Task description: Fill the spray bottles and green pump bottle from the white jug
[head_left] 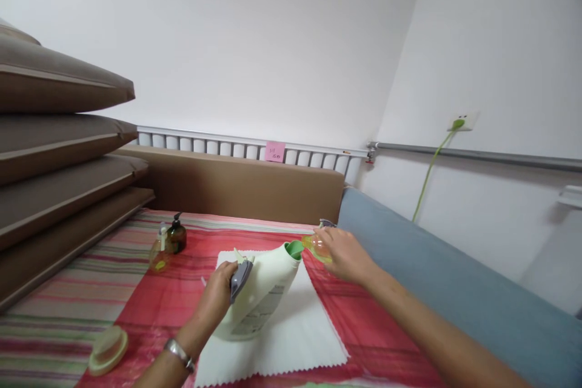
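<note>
A large pale green jug (261, 297) with a green pouring spout (294, 248) rests on a white cloth (304, 339), leaning to the right in view. My left hand (218, 291) is closed on a grey pump head (240, 280) against the jug's left side; a thin white tube shows behind the fingers. Whether it also grips the jug is hidden. In my right hand (343, 251) is a small clear bottle (319, 248) of yellow liquid, tipped on its side with its neck at the spout. A round pale cap (108, 350) lies at the lower left.
A brown pump bottle (177, 235) and a clear pump bottle (160, 248) stand at the left back. Stacked brown cushions (59, 133) rise on the left. A brown padded board (236, 188) borders the back, and a blue-grey padded one (422, 267) the right.
</note>
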{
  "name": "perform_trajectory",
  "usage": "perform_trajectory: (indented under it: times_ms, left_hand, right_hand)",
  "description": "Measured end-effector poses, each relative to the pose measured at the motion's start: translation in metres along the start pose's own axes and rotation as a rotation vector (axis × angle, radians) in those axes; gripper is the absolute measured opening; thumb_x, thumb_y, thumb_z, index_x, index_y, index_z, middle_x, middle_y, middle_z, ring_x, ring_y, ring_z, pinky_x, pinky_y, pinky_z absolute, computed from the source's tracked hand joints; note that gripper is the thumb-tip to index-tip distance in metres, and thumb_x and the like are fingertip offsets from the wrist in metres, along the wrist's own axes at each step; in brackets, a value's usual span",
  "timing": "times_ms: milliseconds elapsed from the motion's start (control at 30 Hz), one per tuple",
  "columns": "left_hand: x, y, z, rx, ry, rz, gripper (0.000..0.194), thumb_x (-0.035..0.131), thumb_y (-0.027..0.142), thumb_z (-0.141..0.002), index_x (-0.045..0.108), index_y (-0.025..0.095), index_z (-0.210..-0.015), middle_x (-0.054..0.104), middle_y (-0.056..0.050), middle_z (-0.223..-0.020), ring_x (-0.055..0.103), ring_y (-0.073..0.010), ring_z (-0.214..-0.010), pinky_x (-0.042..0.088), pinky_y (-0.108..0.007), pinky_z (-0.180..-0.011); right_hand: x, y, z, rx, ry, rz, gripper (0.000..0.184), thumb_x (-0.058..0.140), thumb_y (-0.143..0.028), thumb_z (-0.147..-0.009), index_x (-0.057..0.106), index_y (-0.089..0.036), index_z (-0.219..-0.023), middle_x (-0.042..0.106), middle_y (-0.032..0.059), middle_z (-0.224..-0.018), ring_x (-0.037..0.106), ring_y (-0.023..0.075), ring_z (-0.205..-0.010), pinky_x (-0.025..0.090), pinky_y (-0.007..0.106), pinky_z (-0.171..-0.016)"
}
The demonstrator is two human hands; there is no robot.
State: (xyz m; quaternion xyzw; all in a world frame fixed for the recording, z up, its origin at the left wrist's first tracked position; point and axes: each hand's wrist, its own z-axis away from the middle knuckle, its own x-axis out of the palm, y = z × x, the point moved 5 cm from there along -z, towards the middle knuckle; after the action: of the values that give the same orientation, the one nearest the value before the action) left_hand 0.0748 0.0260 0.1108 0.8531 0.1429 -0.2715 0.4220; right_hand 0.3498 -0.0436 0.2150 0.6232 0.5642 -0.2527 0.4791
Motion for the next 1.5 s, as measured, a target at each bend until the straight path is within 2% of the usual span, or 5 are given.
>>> perform_trajectory:
  times_ms: [400,667,900,1200,1500]
  left_hand:
    - [0.0,0.002,0.001,0.003,0.012,0.005,0.025,0.043,0.009,-0.074,0.065,0.017,-0.08,0.063,-0.007,-0.08,0.057,-0.0198,-0.076,0.04,-0.026,-0.068]
    - [-0.001,0.004,0.001,0.007,0.008,-0.007,0.024,0.042,0.009,-0.074,0.064,0.017,-0.077,0.062,-0.007,-0.078,0.057,-0.0198,-0.074,0.04,-0.027,-0.066]
    - [0.0,0.001,0.001,0.016,0.006,-0.019,0.026,0.042,0.005,-0.073,0.064,0.017,-0.077,0.061,-0.006,-0.078,0.057,-0.0194,-0.074,0.039,-0.026,-0.066]
    - [0.002,-0.001,0.001,0.025,0.008,-0.014,0.025,0.04,0.006,-0.075,0.063,0.017,-0.076,0.06,-0.005,-0.077,0.056,-0.0193,-0.074,0.039,-0.027,-0.065]
    - [-0.001,-0.006,0.005,0.014,0.034,0.021,0.024,0.042,0.007,-0.072,0.063,0.017,-0.078,0.061,-0.006,-0.079,0.057,-0.0202,-0.074,0.04,-0.028,-0.067]
  right_hand:
    - [-0.011,-0.005,-0.014,-0.121,0.0,0.173,0.062,0.056,-0.008,-0.065,0.047,-0.015,-0.126,0.056,0.0172,-0.116,0.048,0.03,-0.108,0.031,0.043,-0.092]
    - [-0.017,-0.012,-0.021,-0.181,-0.004,0.255,0.061,0.049,-0.001,-0.066,0.049,-0.018,-0.124,0.056,0.0172,-0.116,0.048,0.0303,-0.108,0.029,0.046,-0.094]
    - [-0.022,-0.016,-0.025,-0.236,-0.012,0.319,0.065,0.056,-0.001,-0.063,0.048,-0.019,-0.124,0.054,0.018,-0.119,0.046,0.0326,-0.11,0.026,0.051,-0.097]
    - [-0.041,-0.036,-0.035,-0.353,-0.03,0.418,0.045,0.061,-0.01,-0.069,0.057,-0.021,-0.112,0.058,0.0163,-0.115,0.048,0.0342,-0.109,0.026,0.056,-0.096]
    - [-0.05,-0.062,-0.047,-0.41,-0.055,0.487,0.023,0.053,-0.014,-0.082,0.065,-0.02,-0.101,0.06,0.0165,-0.116,0.048,0.0349,-0.113,0.024,0.061,-0.1]
